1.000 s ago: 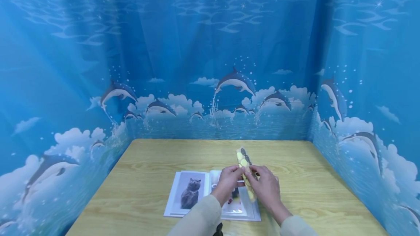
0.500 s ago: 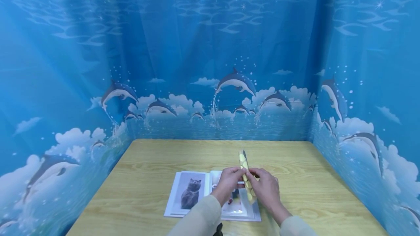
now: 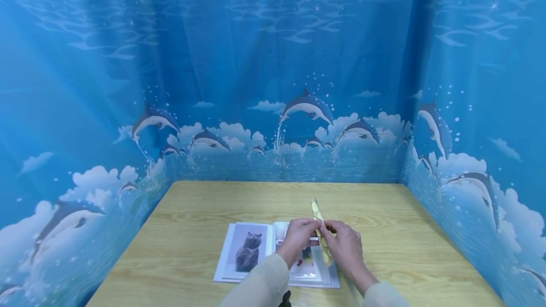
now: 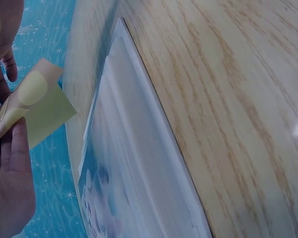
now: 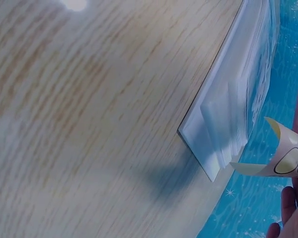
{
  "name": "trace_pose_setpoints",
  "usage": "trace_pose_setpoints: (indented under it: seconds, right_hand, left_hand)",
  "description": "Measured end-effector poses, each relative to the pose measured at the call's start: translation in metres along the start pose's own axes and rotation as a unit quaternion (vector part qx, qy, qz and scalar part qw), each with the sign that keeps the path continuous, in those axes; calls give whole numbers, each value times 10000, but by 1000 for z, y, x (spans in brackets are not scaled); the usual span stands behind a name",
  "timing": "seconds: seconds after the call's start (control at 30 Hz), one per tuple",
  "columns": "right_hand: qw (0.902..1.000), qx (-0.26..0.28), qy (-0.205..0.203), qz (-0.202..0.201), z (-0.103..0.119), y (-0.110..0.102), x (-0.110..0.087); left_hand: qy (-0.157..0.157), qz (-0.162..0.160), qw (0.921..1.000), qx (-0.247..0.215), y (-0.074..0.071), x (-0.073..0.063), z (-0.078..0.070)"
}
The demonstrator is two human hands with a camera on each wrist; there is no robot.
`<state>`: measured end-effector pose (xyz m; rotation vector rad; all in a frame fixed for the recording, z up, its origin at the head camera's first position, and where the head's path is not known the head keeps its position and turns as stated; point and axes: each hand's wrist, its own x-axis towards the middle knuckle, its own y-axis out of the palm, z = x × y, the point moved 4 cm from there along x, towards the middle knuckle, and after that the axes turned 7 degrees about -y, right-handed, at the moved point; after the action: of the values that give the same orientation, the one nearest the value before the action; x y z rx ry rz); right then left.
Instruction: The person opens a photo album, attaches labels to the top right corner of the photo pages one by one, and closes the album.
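Note:
A sheet of round stickers [image 3: 316, 209] with yellowish backing is held up between both hands, over the right page of an open photo album [image 3: 219, 269]. My left hand [image 3: 295, 239] pinches it from the left, thumb and fingers at its edge. From the right, my right hand [image 3: 346, 248] pinches it too, with the fingertips of both hands close together. Seen from the left wrist, the sticker sheet [image 4: 34, 89] is bent over, its plain yellow side showing behind. The right wrist view has the sheet's end [image 5: 290, 156] curling outward.
The album's left page carries a grey cat photo [image 3: 248, 248]; the hands partly cover the right page. Beneath is a wood-grain table [image 3: 192, 207]. Blue dolphin-print curtains [image 3: 239, 70] surround it on the back and sides.
The sticker sheet has turned so that it shows more edge-on, and its dark-printed side has gone out of sight in the head view. Both hands stay nearly in place.

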<state>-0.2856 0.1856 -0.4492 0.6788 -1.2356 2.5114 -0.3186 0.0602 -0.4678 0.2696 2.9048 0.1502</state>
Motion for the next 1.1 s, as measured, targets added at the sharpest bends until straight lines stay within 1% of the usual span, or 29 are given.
trace_pose_setpoints:
  seconds: [0.13, 0.4, 0.5, 0.6, 0.67, 0.87, 1.1]
  right_hand:
    - [9998, -110, -161, -9, 2, 0, -1]
    - [9980, -356, -469, -244, 2, 0, -3]
    - [9986, -342, -393, -125, 2, 0, -4]
    - [9995, -235, -192, 4, 1, 1, -4]
    - [9999, -156, -56, 10, 0, 1, -4]
    - [9999, -128, 62, -83, -2, 1, -4]
    - [9997, -116, 194, -78, -2, 3, -3]
  left_hand:
    - [18, -27, 10000, -3, 0, 0, 1]
    - [113, -8, 9999, -74, -1, 1, 2]
    - [148, -106, 9998, 38, -2, 0, 1]
    - [170, -186, 9995, 182, -4, -1, 0]
    - [136, -203, 9994, 234, -4, -1, 0]
    - [71, -95, 9998, 132, -6, 1, 1]
    - [-46, -39, 9997, 244, -8, 3, 3]
